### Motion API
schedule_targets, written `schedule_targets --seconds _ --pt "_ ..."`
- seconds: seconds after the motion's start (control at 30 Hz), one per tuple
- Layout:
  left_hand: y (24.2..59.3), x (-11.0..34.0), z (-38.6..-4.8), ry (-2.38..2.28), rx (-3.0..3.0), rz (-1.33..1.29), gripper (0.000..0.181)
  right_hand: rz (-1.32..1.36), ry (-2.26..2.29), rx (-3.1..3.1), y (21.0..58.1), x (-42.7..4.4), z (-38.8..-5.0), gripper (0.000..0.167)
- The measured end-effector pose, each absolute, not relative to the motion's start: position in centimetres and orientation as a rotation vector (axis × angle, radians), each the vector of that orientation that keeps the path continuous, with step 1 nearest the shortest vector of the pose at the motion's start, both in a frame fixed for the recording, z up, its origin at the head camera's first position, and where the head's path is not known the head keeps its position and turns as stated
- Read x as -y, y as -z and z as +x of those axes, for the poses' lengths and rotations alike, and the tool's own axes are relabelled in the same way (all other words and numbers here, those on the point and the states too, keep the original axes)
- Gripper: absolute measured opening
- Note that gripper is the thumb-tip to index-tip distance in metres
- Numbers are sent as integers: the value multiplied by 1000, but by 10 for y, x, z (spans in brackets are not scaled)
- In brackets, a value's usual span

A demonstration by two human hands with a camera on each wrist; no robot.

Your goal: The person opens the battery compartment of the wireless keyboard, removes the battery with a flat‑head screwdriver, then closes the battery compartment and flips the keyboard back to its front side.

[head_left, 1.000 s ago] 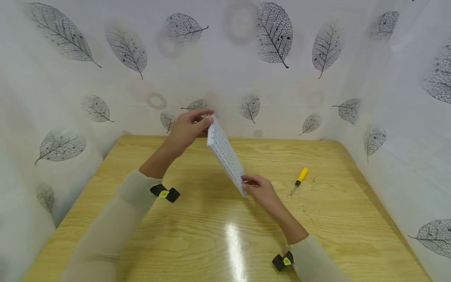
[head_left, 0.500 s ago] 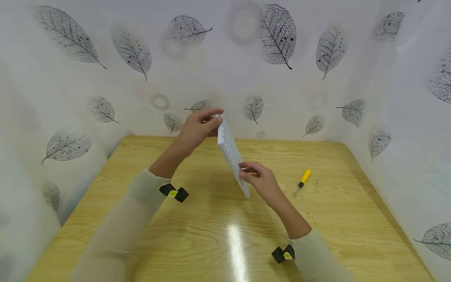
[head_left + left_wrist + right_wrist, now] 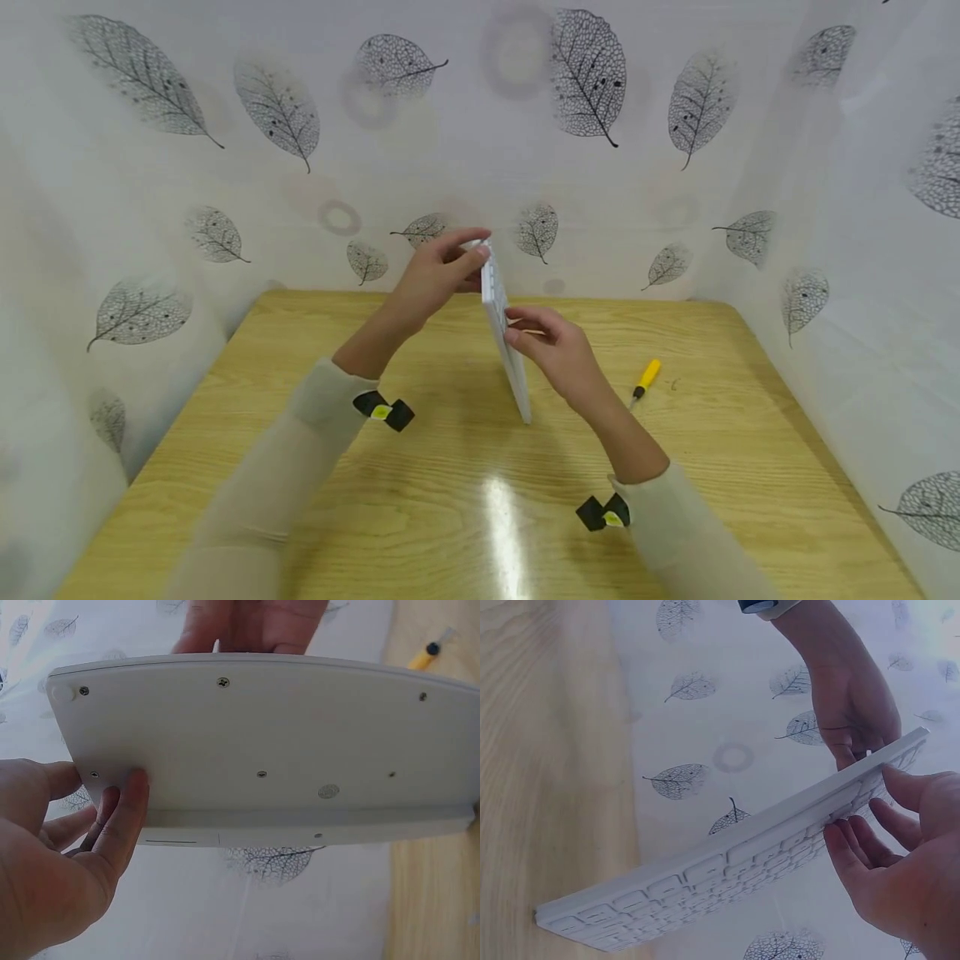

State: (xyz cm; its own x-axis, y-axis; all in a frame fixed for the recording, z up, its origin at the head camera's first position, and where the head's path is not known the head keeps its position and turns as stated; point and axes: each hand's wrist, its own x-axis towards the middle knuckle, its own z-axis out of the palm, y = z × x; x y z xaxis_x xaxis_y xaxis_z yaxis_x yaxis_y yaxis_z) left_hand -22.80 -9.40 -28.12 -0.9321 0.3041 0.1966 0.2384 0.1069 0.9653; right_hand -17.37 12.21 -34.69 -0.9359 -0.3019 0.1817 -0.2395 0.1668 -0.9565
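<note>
A white keyboard point(image 3: 512, 367) stands tilted on its short end above the table, its keys facing right. My left hand point(image 3: 435, 279) grips its upper end, thumb on one side and fingers on the other. The left wrist view shows the keyboard's plain back point(image 3: 247, 735) with several small screws, and my left fingers point(image 3: 124, 817) pressed on it. My right hand point(image 3: 562, 354) touches the key side near the upper end. In the right wrist view its bent fingers point(image 3: 844, 847) rest near the keys point(image 3: 705, 877), thumb spread apart from them.
A screwdriver with a yellow handle point(image 3: 651, 372) lies on the wooden table point(image 3: 420, 500) right of the hands, its tip partly hidden by my right arm. Small dark specks lie beside it. A white leaf-printed curtain point(image 3: 480, 150) encloses the back and sides.
The right hand has slid up along the key side from the keyboard's lower end toward the upper end. The left hand has moved right with its end, making the keyboard stand steeper.
</note>
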Motion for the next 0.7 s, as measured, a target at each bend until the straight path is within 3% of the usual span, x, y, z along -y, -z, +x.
schedule_targets --seconds 0.7 --pt "288 72 -236 -2079 -2133 669 50 -735 2044 -2424 299 -125 -179 35"
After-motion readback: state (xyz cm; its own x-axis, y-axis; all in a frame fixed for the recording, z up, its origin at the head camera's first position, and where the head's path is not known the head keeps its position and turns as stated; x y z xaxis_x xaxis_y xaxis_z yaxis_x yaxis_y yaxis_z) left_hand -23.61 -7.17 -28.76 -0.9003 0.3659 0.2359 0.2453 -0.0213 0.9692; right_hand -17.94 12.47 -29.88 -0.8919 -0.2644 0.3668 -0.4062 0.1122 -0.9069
